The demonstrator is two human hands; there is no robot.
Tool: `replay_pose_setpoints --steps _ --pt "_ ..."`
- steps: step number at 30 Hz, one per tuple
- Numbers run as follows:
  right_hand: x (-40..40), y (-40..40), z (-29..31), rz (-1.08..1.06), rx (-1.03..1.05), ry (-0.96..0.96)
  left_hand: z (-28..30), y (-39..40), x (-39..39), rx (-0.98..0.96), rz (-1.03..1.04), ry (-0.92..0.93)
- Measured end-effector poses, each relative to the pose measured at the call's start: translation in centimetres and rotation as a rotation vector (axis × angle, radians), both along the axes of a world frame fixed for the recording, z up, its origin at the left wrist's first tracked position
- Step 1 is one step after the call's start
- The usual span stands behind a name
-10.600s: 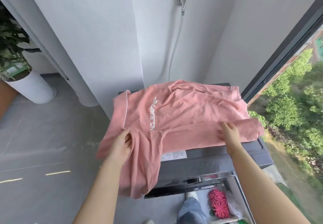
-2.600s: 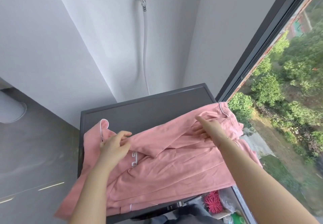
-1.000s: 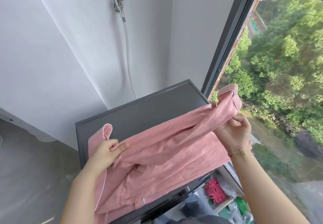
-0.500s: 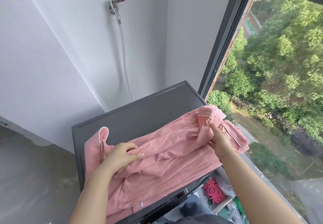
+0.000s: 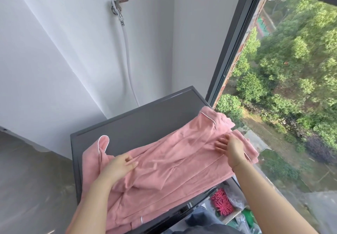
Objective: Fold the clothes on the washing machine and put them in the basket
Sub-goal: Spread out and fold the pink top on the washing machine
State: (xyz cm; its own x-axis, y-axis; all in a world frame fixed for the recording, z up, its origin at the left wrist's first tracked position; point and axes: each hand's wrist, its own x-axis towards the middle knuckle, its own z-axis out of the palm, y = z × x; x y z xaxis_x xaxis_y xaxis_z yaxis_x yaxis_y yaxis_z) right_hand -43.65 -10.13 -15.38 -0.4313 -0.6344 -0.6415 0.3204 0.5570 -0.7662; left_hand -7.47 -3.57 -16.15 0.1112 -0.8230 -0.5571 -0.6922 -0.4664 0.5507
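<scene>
The basket cannot be seen at all, and the near edge of the washing machine (image 5: 145,120) is covered by the pink top (image 5: 173,160) and cut off by the person's arms. Down at the near right there is a pink fuzzy thing (image 5: 221,201) and some plastic bags, but they are blurry and hard to make out. The pink top lies on the dark lid in a long folded band — its long way runs from the near left up to the far right, with one white-edged end poking up at the left and the other end hanging past the right side by the window (image 5: 237,55). The left hand (image 5: 118,167) lies on the cloth with fingers nearly straight and a little bent, pressing it, not grabbing. The right hand (image 5: 230,147) lies flat with fingers spread, smoothing the cloth. A second ago the right hand held that end up in the air, pinched — now the end is down on the lid and both hands are pressing.
</scene>
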Motion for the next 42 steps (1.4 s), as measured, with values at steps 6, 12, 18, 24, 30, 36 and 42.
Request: replay_pose_setpoints --steps 6,12,18,24,30,36,42 --pt "0.4 -2.8 1.1 0.250 -0.147 0.523 0.9 -0.2 0.0 -0.227 0.142 0.027" --pt "1.3 -7.2 1.3 0.785 -0.094 1.057 0.9 -1.4 1.9 -0.205 -0.007 -0.435" --pt "1.6 -5.6 3.0 0.757 -0.365 0.598 0.8 -1.1 2.0 -0.229 0.176 -0.303" --pt "-1.0 -5.5 2.6 1.333 0.317 1.005 0.7 -1.4 2.1 -0.160 0.186 -0.371" --pt "-1.6 -8.2 1.5 0.746 -0.048 1.142 1.6 -1.2 3.0 -0.196 0.106 -0.552" --pt "-1.5 -10.4 -0.7 0.828 0.128 1.214 3.1 -1.8 4.5 -0.002 0.111 -0.285" --pt "-0.4 -11.5 -0.3 0.632 -0.254 0.930 2.2 -2.5 5.2 0.003 0.139 -0.372"
